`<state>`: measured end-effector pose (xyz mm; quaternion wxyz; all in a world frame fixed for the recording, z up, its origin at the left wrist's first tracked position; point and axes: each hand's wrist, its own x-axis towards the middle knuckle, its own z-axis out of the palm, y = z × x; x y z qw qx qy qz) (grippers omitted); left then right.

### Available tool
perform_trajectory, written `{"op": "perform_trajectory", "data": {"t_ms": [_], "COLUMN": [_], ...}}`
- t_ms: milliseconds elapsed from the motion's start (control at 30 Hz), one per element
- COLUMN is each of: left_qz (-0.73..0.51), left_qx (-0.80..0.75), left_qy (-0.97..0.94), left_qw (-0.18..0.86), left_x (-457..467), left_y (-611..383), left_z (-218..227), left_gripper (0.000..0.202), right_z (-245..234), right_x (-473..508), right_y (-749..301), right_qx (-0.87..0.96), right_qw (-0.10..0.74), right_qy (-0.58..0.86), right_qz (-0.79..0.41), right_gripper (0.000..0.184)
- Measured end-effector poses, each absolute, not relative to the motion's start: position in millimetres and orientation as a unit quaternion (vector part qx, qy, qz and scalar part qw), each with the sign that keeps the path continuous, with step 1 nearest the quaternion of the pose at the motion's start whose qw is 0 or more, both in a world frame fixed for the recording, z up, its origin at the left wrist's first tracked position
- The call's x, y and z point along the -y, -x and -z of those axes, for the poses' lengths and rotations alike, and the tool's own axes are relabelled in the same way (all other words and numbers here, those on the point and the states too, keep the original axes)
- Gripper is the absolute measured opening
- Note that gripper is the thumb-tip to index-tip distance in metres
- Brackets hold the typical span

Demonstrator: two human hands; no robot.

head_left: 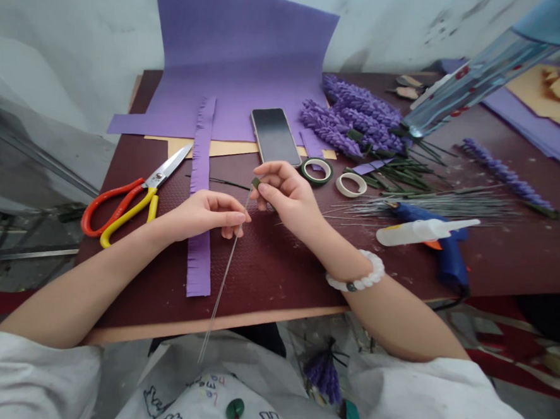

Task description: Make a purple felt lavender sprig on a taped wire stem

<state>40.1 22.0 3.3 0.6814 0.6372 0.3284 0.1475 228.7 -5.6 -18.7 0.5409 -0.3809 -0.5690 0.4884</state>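
My left hand point(213, 217) pinches thin metal wires point(222, 275) between thumb and fingers; they slant down past the table's front edge toward my lap. Close to their upper end, my right hand point(286, 188) grips a short piece of dark green tape point(256, 183) between thumb and forefinger, right at the wire tips. Under my left hand lies a fringed purple paper strip point(198, 261). Beyond my right hand are a roll of green tape point(316, 171) and a roll of white tape point(351, 185).
Scissors point(151, 186) lie at left. Behind are a large purple sheet point(242, 55) and a phone point(275, 136). Purple flower stems point(356, 116), loose wires point(432, 206), a glue bottle point(414, 232), a blue glue gun point(452, 261) and a tall clear bottle point(478, 76) occupy the right.
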Motion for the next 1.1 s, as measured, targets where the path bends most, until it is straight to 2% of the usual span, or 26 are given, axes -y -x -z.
{"op": "perform_trajectory", "data": {"t_ms": [1100], "left_qz": [-0.145], "left_qx": [-0.324], "left_qy": [-0.644], "left_qw": [0.677], "left_x": [-22.5], "left_y": [-40.9], "left_z": [-3.0], "left_gripper": [0.019], "right_z": [16.7], "right_x": [5.5], "right_y": [-229.8], "right_qx": [0.565], "right_qw": [0.536], "right_qy": [0.378], "right_qz": [-0.501], "right_gripper": [0.015]}}
